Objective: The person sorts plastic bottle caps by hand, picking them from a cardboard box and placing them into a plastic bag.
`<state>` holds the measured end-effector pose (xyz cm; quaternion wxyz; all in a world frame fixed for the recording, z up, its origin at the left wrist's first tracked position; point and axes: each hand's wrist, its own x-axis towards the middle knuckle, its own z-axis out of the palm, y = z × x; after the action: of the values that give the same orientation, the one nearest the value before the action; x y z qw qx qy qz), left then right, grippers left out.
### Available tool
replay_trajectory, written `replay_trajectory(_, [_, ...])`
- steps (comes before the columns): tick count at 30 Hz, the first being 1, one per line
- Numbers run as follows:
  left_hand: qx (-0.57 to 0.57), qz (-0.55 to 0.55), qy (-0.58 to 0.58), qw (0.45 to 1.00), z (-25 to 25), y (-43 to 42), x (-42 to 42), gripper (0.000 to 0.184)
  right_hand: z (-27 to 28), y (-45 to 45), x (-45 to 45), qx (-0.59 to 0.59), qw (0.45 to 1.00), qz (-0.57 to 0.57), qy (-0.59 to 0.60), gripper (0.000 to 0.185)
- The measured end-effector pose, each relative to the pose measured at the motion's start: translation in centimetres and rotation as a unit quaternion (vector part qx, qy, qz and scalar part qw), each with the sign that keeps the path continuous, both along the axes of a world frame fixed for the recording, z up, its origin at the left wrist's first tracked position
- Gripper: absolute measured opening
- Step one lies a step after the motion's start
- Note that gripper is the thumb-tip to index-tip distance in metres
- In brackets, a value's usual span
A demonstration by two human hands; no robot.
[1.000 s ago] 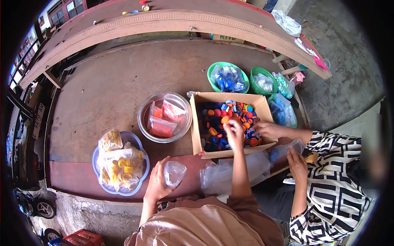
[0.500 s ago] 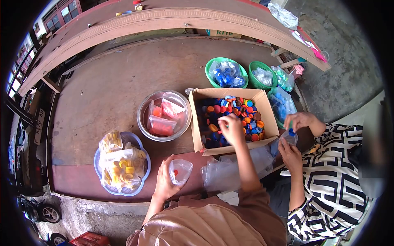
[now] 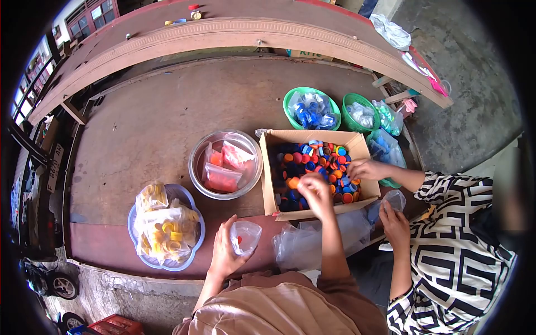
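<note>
My left hand (image 3: 224, 248) holds a clear plastic bag (image 3: 246, 238) with its mouth open; something small and red shows inside. Over the front part of a cardboard box (image 3: 268, 191), my right hand (image 3: 316, 195) has its fingers pinched beside an orange cap (image 3: 293, 182). Many blue, orange and red caps (image 3: 336, 172) fill the box. Flat clear bags (image 3: 324, 239) lie in front of it.
A co-worker's hand (image 3: 368, 168) reaches into the box; the other (image 3: 395, 223) holds a bag. A steel bowl (image 3: 195, 177) has red packets, a lilac tray (image 3: 194, 254) yellow ones. Green baskets (image 3: 288, 114) stand behind.
Since a second ago, a red item has appeared in my left hand's bag, and my right hand has moved to the box and back over the caps. The co-worker's hand left the box and returned.
</note>
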<state>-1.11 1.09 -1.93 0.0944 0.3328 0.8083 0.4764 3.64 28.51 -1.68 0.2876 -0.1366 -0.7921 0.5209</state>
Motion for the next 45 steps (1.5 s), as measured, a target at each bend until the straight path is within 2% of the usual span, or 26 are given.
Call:
replay_trajectory(1, [0.003,-0.005,0.003,1.0,-0.2,0.4,-0.1,0.086,1.6,-2.4,0.3,0.086,0.995,0.056,0.008,0.007])
replay_trajectory(2, [0.006,-0.011,0.006,1.0,-0.4,0.7,-0.1,0.086,3.2,-4.7,0.8,0.03,0.989,0.141,-0.028,0.007])
replay_trajectory(4, [-0.004,-0.033,0.027,0.999,-0.6,1.1,-0.1,0.087,4.2,-8.0,1.2,0.15,0.956,0.25,-0.041,0.007])
replay_trajectory(5, [-0.009,-0.045,0.038,0.998,-0.6,1.2,-0.1,0.087,3.8,-9.0,1.6,0.221,0.938,0.263,-0.051,0.012])
replay_trajectory(7, [-0.007,-0.056,0.028,0.998,0.1,1.3,-0.2,0.087,4.1,-8.2,1.1,0.162,0.944,0.285,-0.044,0.017])
replay_trajectory(8, [-0.01,-0.054,0.012,0.998,0.2,1.1,0.0,0.087,3.5,-6.5,0.6,0.144,0.954,0.26,-0.039,0.019])
replay_trajectory(9, [-0.014,-0.05,-0.006,0.999,0.2,0.9,0.1,0.087,3.1,-4.8,-0.1,-0.001,0.979,0.194,-0.061,0.013])
replay_trajectory(10, [-0.006,-0.04,-0.004,0.999,0.1,0.6,0.2,0.086,2.8,-2.1,-1.3,0.209,0.971,0.11,-0.023,0.01])
replay_trajectory(11, [-0.005,-0.038,0.003,0.999,0.0,0.3,0.3,0.086,1.3,0.8,-2.0,0.233,0.967,0.06,-0.082,0.012])
replay_trajectory(13, [0.002,-0.038,0.022,0.999,-0.1,0.0,0.2,0.085,-4.2,6.8,-3.1,0.358,0.913,0.009,-0.197,0.013])
replay_trajectory(15, [-0.008,-0.036,0.035,0.999,0.2,-0.4,0.2,0.086,-6.4,8.9,-3.7,0.401,0.86,0.015,-0.317,0.01])
replay_trajectory(17, [-0.014,-0.027,0.023,0.999,0.2,-0.9,0.4,0.086,-7.1,9.3,-3.9,0.437,0.832,0.015,-0.341,0.01])
replay_trajectory(20, [-0.019,-0.004,0.001,1.0,-0.1,-1.4,0.4,0.087,-7.7,9.7,-3.7,0.444,0.822,0.01,-0.358,0.009])
replay_trajectory(23, [-0.01,-0.002,0.006,1.0,-0.6,-1.2,0.3,0.087,-8.7,10.2,-2.8,0.373,0.864,-0.02,-0.337,0.008])
replay_trajectory(27, [-0.009,-0.014,0.01,1.0,-0.4,-0.8,0.6,0.087,-6.2,9.1,-1.1,0.237,0.943,-0.057,-0.227,0.007])
replay_trajectory(28, [-0.014,-0.014,0.01,1.0,-0.5,-0.7,0.8,0.087,-5.9,8.8,-0.7,0.238,0.956,-0.054,-0.164,0.01])
replay_trajectory(29, [-0.019,-0.016,0.012,1.0,-0.6,-0.7,0.9,0.086,-5.7,8.0,-0.2,0.161,0.975,-0.063,-0.142,0.012])
replay_trajectory(31, [-0.019,-0.017,0.013,1.0,-0.6,-0.4,0.7,0.086,-1.3,3.0,0.2,0.004,0.992,-0.08,-0.096,0.016])
replay_trajectory(33, [-0.015,-0.018,0.001,1.0,-0.7,-0.1,0.8,0.087,0.8,-1.5,0.7,0.053,0.995,0.084,-0.013,0.014])
replay_trajectory(35, [-0.007,-0.031,-0.008,0.999,-0.7,0.4,0.7,0.087,2.9,-5.6,1.3,0.077,0.968,0.238,-0.019,0.01])
replay_trajectory(38, [0.012,-0.051,-0.012,0.999,-0.2,0.9,0.7,0.085,3.3,-8.8,1.7,0.273,0.919,0.282,-0.015,0.01])
replay_trajectory(41, [-0.021,-0.049,0.013,0.998,-0.5,0.3,1.1,0.087,2.6,-5.2,0.3,0.117,0.968,0.217,-0.052,0.011])
replay_trajectory(43, [-0.022,-0.037,0.006,0.999,-0.5,-0.4,1.3,0.087,2.0,-0.3,-1.0,0.18,0.969,0.043,-0.166,0.015])
replay_trajectory(44, [-0.021,-0.032,0.005,0.999,-0.6,-0.5,1.2,0.087,-0.8,2.9,-1.6,0.234,0.94,-0.055,-0.244,0.021])
replay_trajectory(45, [-0.019,-0.027,0.005,0.999,-0.7,-0.6,1.1,0.087,-2.8,5.8,-2.1,0.357,0.831,-0.093,-0.416,0.027])
